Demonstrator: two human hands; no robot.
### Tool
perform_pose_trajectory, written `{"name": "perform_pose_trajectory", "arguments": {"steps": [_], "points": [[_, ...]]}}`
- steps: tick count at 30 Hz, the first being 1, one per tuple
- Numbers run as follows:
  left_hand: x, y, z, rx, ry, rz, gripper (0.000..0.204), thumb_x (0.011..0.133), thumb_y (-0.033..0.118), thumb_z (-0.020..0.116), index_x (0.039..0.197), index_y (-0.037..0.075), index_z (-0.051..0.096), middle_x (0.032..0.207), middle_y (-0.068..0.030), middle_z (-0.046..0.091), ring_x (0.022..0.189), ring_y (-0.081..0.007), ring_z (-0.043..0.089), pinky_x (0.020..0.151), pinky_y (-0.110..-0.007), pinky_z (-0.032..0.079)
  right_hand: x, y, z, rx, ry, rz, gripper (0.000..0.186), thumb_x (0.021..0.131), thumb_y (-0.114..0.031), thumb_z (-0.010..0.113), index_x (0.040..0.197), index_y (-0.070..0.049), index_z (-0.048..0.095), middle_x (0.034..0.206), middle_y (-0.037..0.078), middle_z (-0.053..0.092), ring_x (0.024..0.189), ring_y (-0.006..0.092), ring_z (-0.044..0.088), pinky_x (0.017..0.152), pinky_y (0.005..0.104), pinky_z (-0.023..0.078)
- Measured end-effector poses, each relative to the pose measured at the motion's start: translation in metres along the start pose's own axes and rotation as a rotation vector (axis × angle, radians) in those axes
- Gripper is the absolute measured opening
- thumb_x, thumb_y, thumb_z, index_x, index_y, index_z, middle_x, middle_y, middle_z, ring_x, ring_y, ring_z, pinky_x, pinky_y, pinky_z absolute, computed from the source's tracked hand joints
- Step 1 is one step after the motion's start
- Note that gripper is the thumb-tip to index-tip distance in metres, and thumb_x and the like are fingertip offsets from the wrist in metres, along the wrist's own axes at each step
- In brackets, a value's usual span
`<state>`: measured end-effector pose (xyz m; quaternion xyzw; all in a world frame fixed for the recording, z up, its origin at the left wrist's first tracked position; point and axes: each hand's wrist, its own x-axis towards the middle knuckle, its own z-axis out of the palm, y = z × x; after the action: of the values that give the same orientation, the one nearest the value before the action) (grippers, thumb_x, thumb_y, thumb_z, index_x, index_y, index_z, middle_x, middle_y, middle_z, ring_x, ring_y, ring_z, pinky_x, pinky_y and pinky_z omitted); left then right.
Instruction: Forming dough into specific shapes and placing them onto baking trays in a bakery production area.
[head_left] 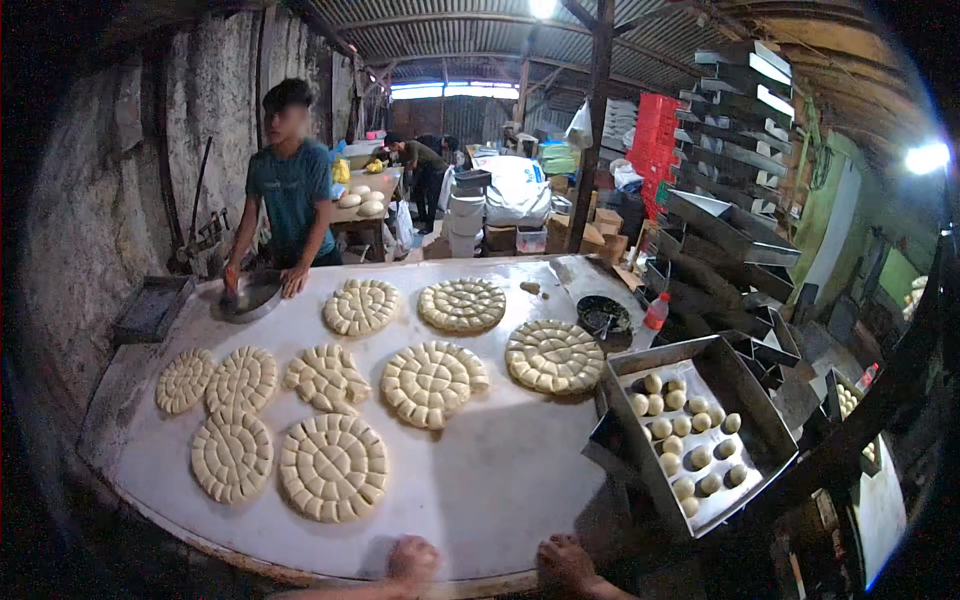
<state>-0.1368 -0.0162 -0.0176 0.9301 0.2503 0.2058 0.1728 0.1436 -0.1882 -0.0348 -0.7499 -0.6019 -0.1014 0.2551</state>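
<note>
Near the front edge of the pale table [560,470], my left hand [412,560] is closed and rounded, slightly blurred. To its right, at the same edge, my right hand [565,558] has its fingers curled down. Anything under or inside either hand is hidden. Beyond my left hand lies a round slab of pale dough cut into pieces [333,467]. Similar cut dough rounds spread over the table, among them one at the centre [430,383] and one farther right [553,356]. To the right, a metal tray [702,350] holds several dough balls [701,457].
Across the table at left, a person [290,190] in a teal shirt has both hands at a metal bowl [250,297]. A dark round pan [604,318] and a bottle with a red cap [656,311] stand at the right edge. Stacked metal trays [740,130] rise behind.
</note>
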Motion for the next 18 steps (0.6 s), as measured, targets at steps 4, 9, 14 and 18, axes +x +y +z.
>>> {"name": "perform_pose_trajectory", "arguments": {"steps": [4,9,14,18], "points": [[0.082,-0.068,0.032,0.223,0.503,-0.291,0.007,0.066,0.012,0.055,0.066,0.006,0.053,0.073,-0.0151,0.051,0.072,-0.0330,0.049,0.064,-0.045,0.041,0.073,0.049,0.072,-0.155,0.205,0.135,0.019,0.077,-0.022,0.052,0.082,-0.004,0.057,0.092,0.014,0.054,0.087,0.0323,0.047,0.082,0.0435,0.036],[0.116,0.018,0.085,-0.113,0.368,-0.537,0.014,0.068,0.015,0.058,0.073,0.002,0.055,0.083,-0.0178,0.054,0.085,-0.0368,0.050,0.073,-0.044,0.041,0.124,-0.041,0.047,0.168,0.123,0.276,0.019,0.071,-0.022,0.057,0.075,-0.004,0.057,0.078,0.014,0.053,0.080,0.0317,0.050,0.079,0.0434,0.037],[0.000,0.016,0.053,0.025,0.108,-0.266,0.023,0.063,0.022,0.066,0.072,0.004,0.055,0.087,-0.0171,0.054,0.093,-0.0336,0.049,0.081,-0.046,0.038,0.033,-0.042,0.040,0.190,0.102,-0.006,0.011,0.069,-0.016,0.057,0.075,-0.007,0.056,0.080,0.014,0.054,0.082,0.0308,0.051,0.079,0.0447,0.038],[0.041,-0.063,0.039,0.155,0.368,-0.231,0.013,0.068,0.017,0.058,0.064,0.005,0.054,0.074,-0.0145,0.055,0.072,-0.0338,0.050,0.068,-0.045,0.041,0.046,0.042,0.057,-0.117,0.125,0.042,0.015,0.066,-0.022,0.059,0.070,-0.008,0.057,0.073,0.014,0.051,0.075,0.0305,0.049,0.073,0.0463,0.037]]}}
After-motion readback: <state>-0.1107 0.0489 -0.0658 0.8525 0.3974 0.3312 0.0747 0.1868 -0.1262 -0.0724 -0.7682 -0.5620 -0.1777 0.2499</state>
